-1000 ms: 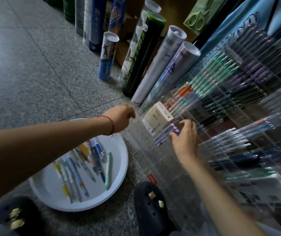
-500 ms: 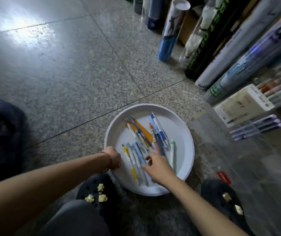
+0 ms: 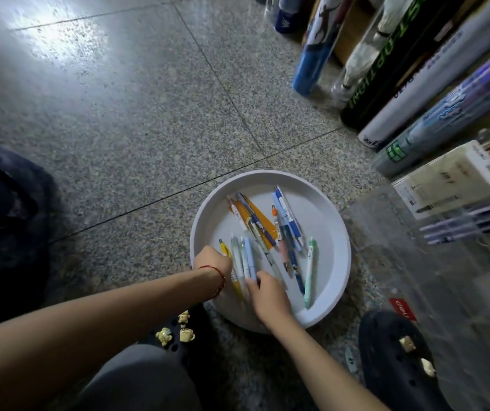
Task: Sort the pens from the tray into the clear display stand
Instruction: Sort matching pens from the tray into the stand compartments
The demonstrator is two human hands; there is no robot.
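Pinching the near end of a pale blue pen (image 3: 249, 256), my right hand (image 3: 269, 298) sits inside the white tray (image 3: 338, 226). The pen's barrel runs away from my fingertips among the other pens. My left hand (image 3: 212, 262) is curled at the tray's left rim beside a yellow pen (image 3: 224, 247); whether it grips the rim I cannot tell. Just right of the tray stands the clear display stand (image 3: 433, 277), its red tag (image 3: 402, 308) reading "deli". Green lettering on the black tube (image 3: 386, 72) is too blurred to read.
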